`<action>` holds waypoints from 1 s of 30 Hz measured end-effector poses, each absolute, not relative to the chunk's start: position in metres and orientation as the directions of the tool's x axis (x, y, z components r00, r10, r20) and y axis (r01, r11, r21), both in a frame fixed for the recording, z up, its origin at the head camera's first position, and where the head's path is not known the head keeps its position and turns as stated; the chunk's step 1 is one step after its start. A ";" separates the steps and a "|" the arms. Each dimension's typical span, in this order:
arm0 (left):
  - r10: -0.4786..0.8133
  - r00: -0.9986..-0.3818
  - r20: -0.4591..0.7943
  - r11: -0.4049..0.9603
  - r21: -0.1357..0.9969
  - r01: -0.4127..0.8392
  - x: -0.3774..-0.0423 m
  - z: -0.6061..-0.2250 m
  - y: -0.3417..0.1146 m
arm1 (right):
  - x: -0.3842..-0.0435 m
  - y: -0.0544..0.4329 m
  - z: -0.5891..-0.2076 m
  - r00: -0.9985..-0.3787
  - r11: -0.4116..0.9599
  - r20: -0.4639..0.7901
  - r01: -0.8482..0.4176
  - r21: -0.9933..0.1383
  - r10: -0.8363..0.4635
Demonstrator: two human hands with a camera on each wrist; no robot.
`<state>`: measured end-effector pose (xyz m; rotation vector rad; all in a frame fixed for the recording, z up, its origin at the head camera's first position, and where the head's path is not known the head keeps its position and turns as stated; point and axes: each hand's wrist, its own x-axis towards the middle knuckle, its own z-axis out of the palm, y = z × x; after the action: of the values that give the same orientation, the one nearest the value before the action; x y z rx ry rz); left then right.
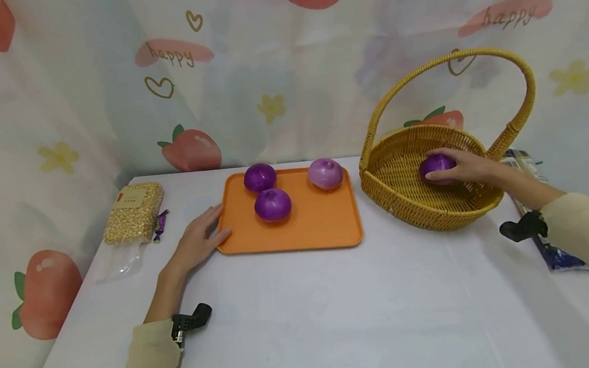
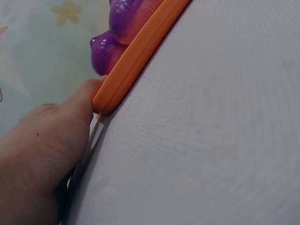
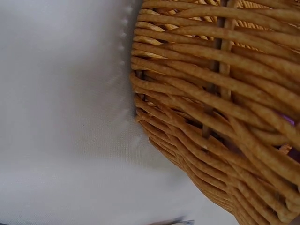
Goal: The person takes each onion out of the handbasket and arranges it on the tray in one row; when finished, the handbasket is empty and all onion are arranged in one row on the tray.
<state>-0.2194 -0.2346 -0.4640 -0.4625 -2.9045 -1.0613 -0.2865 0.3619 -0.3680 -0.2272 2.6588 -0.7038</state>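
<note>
Inside the yellow wicker basket [image 1: 418, 211], my right hand [image 1: 463, 166] grips a purple onion [image 1: 436, 168], fingers over its top and thumb along its near side. In the right wrist view the basket's woven wall [image 3: 225, 84] hides that hand and nearly all of the onion. My left hand [image 1: 196, 239] rests at the left edge of an orange tray [image 1: 319, 228], its fingers and thumb fairly straight against the rim. On the tray lie two dark purple onions [image 1: 273, 205] at the left and one paler onion [image 1: 325, 173] at the back right.
A bag of yellow kernels [image 1: 134, 212] lies at the left, with a small purple-wrapped candy [image 1: 161, 225] beside it. Partly behind the right arm is a dark printed packet [image 1: 558, 254]. The basket's tall arched handle [image 1: 472, 52] rises above the right hand. A patterned curtain hangs behind the table.
</note>
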 end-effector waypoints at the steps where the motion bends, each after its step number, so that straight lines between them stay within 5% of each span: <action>1: 0.271 -0.956 0.112 0.725 0.629 0.280 -0.219 -0.464 -0.235 | -0.286 0.362 -0.368 -0.915 0.865 -0.323 -0.055 -0.498 -0.244; 30: 0.276 -0.951 0.139 0.732 0.610 0.302 -0.219 -0.464 -0.235 | -0.292 0.358 -0.371 -0.913 0.879 -0.324 -0.070 -0.472 -0.247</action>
<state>-0.2194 -0.2350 -0.4643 -0.4826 -2.8874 -1.0276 -0.2915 0.3580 -0.3713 -0.2348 2.6689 -0.6511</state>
